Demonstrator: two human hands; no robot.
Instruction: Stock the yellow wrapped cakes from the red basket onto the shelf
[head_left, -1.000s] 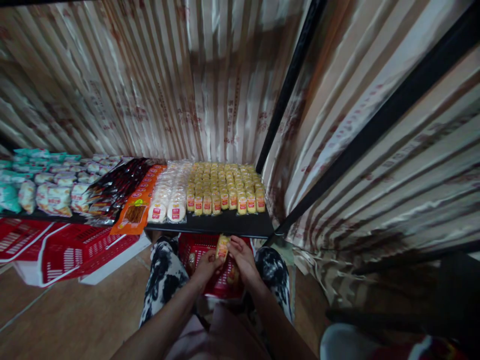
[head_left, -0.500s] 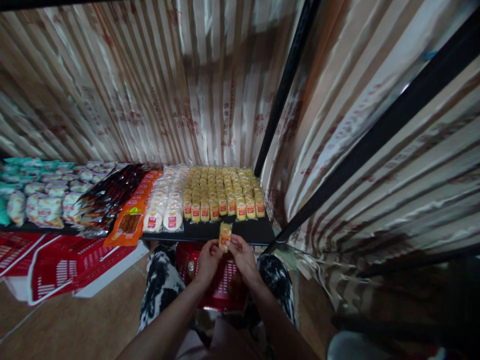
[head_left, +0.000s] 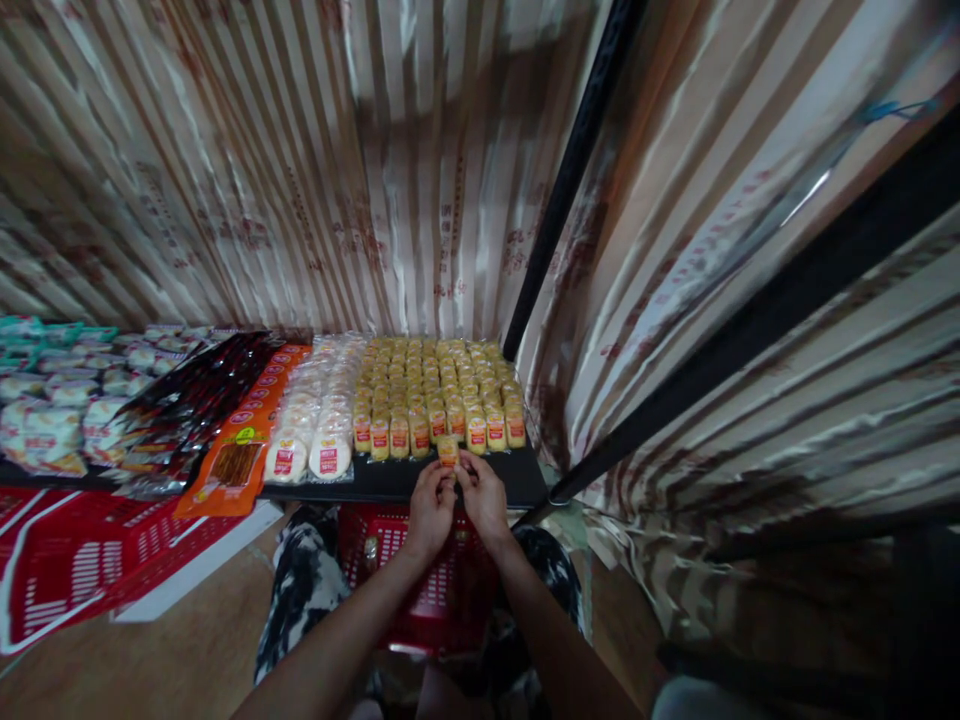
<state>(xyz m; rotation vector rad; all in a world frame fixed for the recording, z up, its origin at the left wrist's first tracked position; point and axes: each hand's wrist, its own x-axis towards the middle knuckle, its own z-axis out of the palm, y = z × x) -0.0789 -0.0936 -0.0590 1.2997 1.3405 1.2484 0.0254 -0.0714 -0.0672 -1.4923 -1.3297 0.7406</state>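
Between the fingertips of my left hand [head_left: 432, 508] and my right hand [head_left: 482, 497] is a small yellow wrapped snack cake [head_left: 448, 453] with a red and orange label. Both hands are closed on it, one from each side, at the shelf's front edge. Just behind it stand rows of matching yellow snack cakes [head_left: 420, 385] on the black shelf [head_left: 382, 478]. Left of these rows lie round white wrapped crackers [head_left: 330, 455]. Below my hands a red plastic basket [head_left: 442, 595] sits between my knees, with a small wrapped piece inside.
Further left on the shelf are an orange snack packet [head_left: 234, 465], dark packets [head_left: 184, 400] and white packets [head_left: 41, 435]. Red baskets [head_left: 97, 560] stand below them. A black metal post [head_left: 577, 180] and a slanting bar [head_left: 720, 335] flank the right side, before striped sheeting [head_left: 450, 150].
Both hands have moved forward and up with the snack cake, bringing it close to the front row. The camera view has shifted slightly.
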